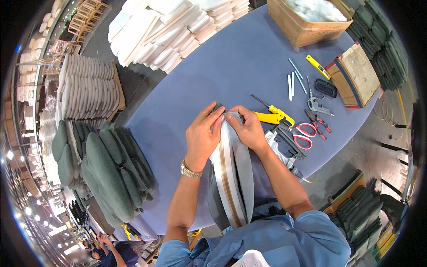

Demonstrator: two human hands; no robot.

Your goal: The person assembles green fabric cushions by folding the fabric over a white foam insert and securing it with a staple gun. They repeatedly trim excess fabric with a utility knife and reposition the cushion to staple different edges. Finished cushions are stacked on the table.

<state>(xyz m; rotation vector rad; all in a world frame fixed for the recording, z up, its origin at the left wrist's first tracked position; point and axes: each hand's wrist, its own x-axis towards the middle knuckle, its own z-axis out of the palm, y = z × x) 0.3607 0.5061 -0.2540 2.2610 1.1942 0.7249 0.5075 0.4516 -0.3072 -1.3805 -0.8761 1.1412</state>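
Note:
A grey fabric cushion cover [243, 171] stands edge-up between my forearms, its lower end against my blue shirt. Along its side runs a white band with a brownish zipper [227, 184]. My left hand [203, 135] pinches the far end of the cover, thumb and fingers together at a dark corner. Next to it, my right hand [247, 129] grips the same end, its thumb pressed on the top. Fabric hides some of the fingertips. Just right of my right hand lies a yellow-handled tool [278, 116] with a thin dark shaft beside it.
Red-handled scissors [303, 135], a staple gun [284, 149], red-black pliers [318, 123], an air blow gun [318, 106] and a yellow cutter [318, 66] lie at right. Dark green cushions [109, 169] are piled left. A carton [307, 33] holds white stuffing. Another person's hands [104, 240] show lower left.

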